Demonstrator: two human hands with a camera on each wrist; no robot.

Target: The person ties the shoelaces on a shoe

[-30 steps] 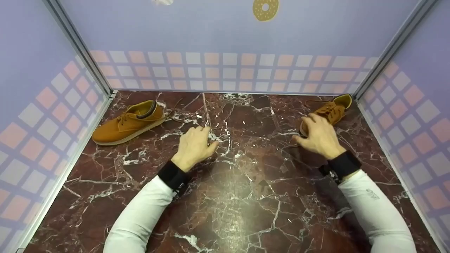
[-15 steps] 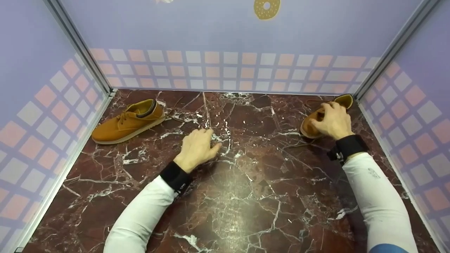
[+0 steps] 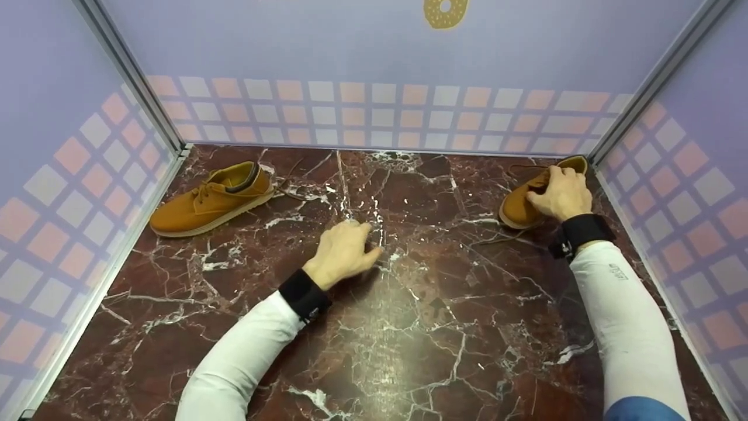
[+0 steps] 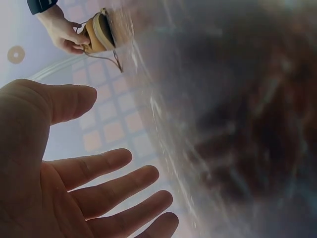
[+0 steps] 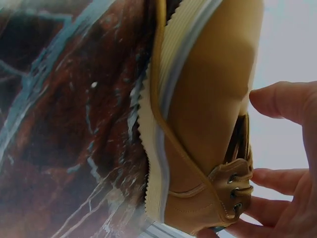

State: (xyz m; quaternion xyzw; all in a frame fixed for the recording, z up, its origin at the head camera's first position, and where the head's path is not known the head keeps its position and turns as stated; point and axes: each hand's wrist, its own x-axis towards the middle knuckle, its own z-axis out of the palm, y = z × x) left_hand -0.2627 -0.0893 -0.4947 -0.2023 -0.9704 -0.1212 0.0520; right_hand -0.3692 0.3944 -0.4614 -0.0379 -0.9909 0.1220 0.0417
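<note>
My right hand (image 3: 564, 195) is over a tan lace-up shoe (image 3: 517, 209) at the far right. In the right wrist view, the thumb touches the upper of this shoe (image 5: 208, 84), and the fingers curl against its eyelet flap (image 5: 235, 186). A loose shoelace (image 5: 158, 64) runs down along the sole. My left hand (image 3: 343, 250) is over the middle of the floor, fingers spread and holding nothing. The matching tan shoe (image 3: 213, 206) stands at the far left, toe pointing left, apart from both hands.
The floor (image 3: 432, 351) is dark red with white marble veins. A lilac back wall (image 3: 350, 52) with pink and white squares closes off the far side. Side walls (image 3: 701, 175) stand left and right, the right one close to the right shoe's heel.
My right hand has moved from the right shoe's toe up toward its laces and opening, and taken hold there. My left hand has shifted slightly to the right. Both shoes stay put.
</note>
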